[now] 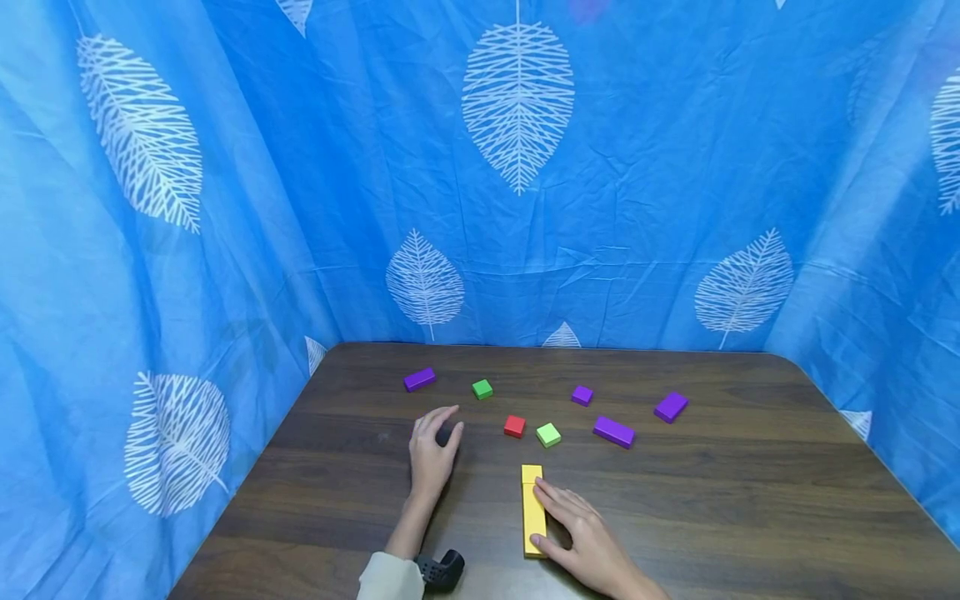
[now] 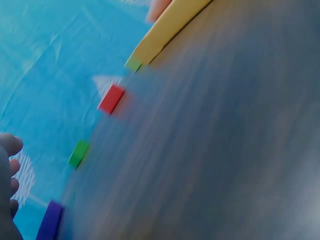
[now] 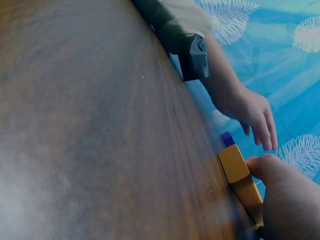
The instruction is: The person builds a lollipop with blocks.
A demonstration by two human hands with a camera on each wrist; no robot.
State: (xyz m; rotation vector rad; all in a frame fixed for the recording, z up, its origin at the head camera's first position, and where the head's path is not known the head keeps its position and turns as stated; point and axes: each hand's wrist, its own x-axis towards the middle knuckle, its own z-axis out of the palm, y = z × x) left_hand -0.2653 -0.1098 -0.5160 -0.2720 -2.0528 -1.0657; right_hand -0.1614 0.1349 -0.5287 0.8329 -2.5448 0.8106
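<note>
A long yellow block [image 1: 533, 521] lies lengthwise on the wooden table, with a small yellow block [image 1: 532, 474] lined up against its far end. My right hand [image 1: 588, 542] rests along the right side of this yellow row: thumb at the near end, fingertips by the seam. In the right wrist view, the thumb [image 3: 265, 165] touches the side of the yellow block [image 3: 234, 164]. My left hand [image 1: 432, 458] hovers over the table left of the row, fingers loosely bent and holding nothing. Beyond it lie a green block [image 1: 482, 389] and a red block [image 1: 514, 427].
A light green block [image 1: 548, 435] sits past the yellow row. Purple blocks are spread about: one at far left [image 1: 420, 380], a small one [image 1: 582, 396], a long one [image 1: 614, 432] and one at right [image 1: 671, 407]. Blue leaf-print curtain [image 1: 600, 208] surrounds the table.
</note>
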